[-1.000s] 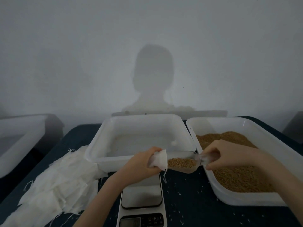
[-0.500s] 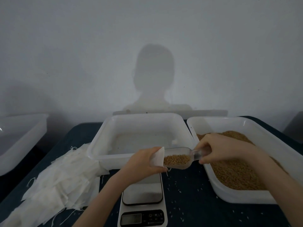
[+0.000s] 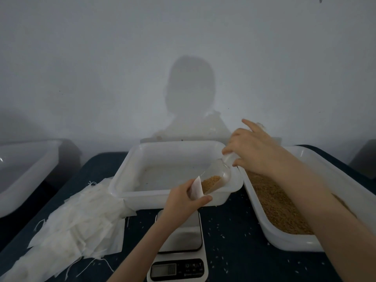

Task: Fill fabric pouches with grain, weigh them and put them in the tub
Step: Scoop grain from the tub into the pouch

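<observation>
so the right hand (image 3: 252, 151) has tipped the clear scoop (image 3: 220, 176) up from level, handle pinched, grain (image 3: 209, 183) sliding into the pouch (image 3: 195, 189); filling's underway; scoop's long axis slants down-left, mouth in the pouch; left hand (image 3: 186, 197) pinches the pouch above the scale (image 3: 180, 241), by the empty tub (image 3: 154, 197)
</observation>
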Tool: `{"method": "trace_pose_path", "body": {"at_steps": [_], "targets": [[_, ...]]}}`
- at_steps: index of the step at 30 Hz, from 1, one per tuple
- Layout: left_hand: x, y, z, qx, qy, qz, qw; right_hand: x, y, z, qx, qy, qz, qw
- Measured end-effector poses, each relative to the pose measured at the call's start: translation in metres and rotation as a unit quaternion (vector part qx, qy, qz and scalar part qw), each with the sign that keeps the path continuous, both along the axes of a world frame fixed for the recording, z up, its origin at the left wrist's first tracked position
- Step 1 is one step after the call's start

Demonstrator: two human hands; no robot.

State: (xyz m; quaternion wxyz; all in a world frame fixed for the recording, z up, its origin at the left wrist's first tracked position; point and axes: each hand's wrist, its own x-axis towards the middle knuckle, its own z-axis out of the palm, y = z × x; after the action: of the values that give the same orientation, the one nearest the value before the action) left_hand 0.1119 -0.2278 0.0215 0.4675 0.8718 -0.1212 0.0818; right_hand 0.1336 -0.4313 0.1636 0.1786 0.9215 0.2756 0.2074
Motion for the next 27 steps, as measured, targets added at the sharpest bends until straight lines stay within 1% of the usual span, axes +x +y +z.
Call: {"method": "trace_pose_path", "body": {"at_steps": [3, 5, 7, 12, 14, 18, 20, 23, 27], "targets": [[-0.001, -0.004, 0.0, -0.041, 0.002, 0.005, 0.999, -0.007, 0.009, 0.007, -0.048, -0.058, 0.006, 0.997], [-0.001, -0.005, 0.0, -0.06, -0.004, 0.012, 0.998, -0.01, 0.015, 0.011, -0.071, -0.075, 0.005, 0.995], [-0.001, -0.006, 0.001, -0.058, -0.01, 0.015, 0.998, -0.01, 0.017, 0.012, -0.08, -0.084, 0.01, 0.993], [0.001, -0.003, 0.001, -0.037, -0.011, 0.017, 0.999, -0.011, 0.014, 0.005, -0.042, -0.103, 0.053, 0.992], [0.001, -0.001, 0.002, -0.026, -0.008, 0.009, 1.0, -0.01, 0.006, 0.002, -0.007, -0.097, 0.071, 0.993], [0.0, 0.003, 0.004, -0.008, -0.001, -0.025, 1.0, -0.007, -0.019, -0.01, 0.022, 0.012, 0.007, 1.0], [-0.001, 0.004, 0.006, -0.01, 0.006, -0.043, 0.999, -0.007, -0.035, -0.02, 0.088, 0.068, 0.0, 0.994], [-0.002, 0.002, 0.009, -0.004, 0.014, -0.069, 0.998, -0.01, -0.063, -0.036, 0.192, 0.14, -0.009, 0.971], [-0.001, -0.005, 0.009, -0.012, 0.016, -0.078, 0.997, -0.016, -0.107, -0.052, 0.312, 0.19, -0.053, 0.929]]}}
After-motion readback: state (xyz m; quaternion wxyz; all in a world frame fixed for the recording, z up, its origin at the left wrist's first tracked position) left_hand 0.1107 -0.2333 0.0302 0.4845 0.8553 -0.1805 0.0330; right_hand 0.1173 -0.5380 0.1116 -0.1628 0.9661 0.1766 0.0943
